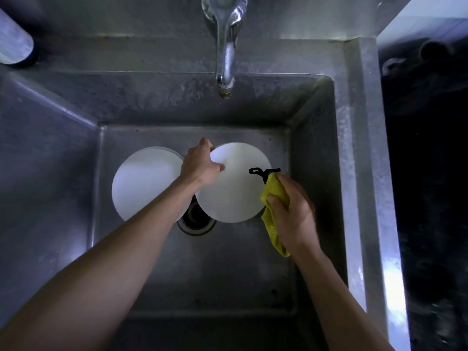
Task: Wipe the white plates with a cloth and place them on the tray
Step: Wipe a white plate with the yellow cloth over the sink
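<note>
Steel walls of a deep sink (316,173) hold everything in play: two white plates lie down in the basin, and no tray is in view. The left hand (200,164) pinches the right plate (233,188) at its rim near the 10 o'clock edge, thumb lying on the top face and fingers curled behind the rim, so the plate appears tipped up off the basin floor, probably to steady it and turn its face toward the wiping hand. The right hand (291,211) has its fingers closed around a bunched yellow cloth (273,198), which meets the same plate at about its 3 o'clock edge; a black loop (263,172) sewn to the cloth lies over the plate's rim there, and the cloth's loose end hangs down below the palm. That grip seems meant to give a firm pad for rubbing, so the step in hand is likely the start of a wipe on this plate. The left plate (144,183) sits flat at 9 o'clock from the held one, partly covered by the left forearm, touched by neither hand and apparently waiting its turn. The drain (196,220) shows between the two plates at 6 o'clock, and the tap (224,46) hangs over the basin at 12 o'clock with no water seen running.
</note>
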### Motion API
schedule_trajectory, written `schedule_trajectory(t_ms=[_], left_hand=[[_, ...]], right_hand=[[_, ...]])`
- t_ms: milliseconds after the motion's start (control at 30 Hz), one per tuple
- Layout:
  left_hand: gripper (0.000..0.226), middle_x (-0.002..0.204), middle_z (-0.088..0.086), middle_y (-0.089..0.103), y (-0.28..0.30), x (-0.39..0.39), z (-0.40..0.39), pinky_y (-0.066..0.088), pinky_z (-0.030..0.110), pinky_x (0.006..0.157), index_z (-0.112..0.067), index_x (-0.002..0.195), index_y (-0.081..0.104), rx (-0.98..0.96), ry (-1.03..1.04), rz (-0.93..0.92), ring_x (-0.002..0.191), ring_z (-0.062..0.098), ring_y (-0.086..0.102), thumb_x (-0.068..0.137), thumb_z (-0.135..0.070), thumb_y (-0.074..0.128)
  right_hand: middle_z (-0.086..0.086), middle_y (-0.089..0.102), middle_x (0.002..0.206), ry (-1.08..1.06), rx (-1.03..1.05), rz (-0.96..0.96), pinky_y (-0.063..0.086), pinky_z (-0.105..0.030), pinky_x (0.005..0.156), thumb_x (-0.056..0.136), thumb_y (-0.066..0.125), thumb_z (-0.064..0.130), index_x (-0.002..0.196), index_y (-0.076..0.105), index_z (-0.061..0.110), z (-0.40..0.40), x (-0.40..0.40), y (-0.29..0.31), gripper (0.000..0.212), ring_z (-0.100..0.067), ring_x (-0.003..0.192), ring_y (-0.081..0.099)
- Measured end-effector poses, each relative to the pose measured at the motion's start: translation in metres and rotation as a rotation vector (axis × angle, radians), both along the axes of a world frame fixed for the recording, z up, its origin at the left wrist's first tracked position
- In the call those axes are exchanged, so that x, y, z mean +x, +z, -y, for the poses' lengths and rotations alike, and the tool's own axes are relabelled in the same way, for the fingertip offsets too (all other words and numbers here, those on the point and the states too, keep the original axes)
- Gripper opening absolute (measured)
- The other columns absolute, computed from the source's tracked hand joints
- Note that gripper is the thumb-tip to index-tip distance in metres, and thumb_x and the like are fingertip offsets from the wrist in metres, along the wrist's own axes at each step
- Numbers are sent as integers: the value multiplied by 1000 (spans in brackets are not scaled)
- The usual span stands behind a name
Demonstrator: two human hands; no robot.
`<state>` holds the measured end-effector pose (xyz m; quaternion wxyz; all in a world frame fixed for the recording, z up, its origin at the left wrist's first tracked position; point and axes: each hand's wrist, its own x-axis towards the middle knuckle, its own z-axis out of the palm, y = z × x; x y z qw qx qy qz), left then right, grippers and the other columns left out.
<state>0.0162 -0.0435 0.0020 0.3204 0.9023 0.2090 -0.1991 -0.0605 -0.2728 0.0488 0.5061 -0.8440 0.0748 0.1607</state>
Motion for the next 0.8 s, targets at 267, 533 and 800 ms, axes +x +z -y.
schedule_trajectory(t_ms=[267,533,800], left_hand=[[18,99,5,68,31,-42,-4,46,33,66,-11,101,64,-112,139,-33,90,27,64,90,-23,71],[23,105,1,67,81,-94,0,53,37,72,-21,110,59,-265,412,-69,91,20,64,88,-16,65],[22,112,16,74,145,-150,21,60,50,76,-12,114,68,-768,861,-21,97,37,72,93,-8,65]], right_hand=[[4,56,134,85,-148,68,51,-32,99,96,63,11,142,53,19,5,-24,28,48,-15,120,55],[-6,57,139,214,-220,112,49,-51,102,100,59,17,143,51,13,-4,-55,63,44,-27,126,53],[0,53,142,339,-186,107,47,-51,97,94,60,18,140,49,22,-19,-70,114,47,-30,118,54]])
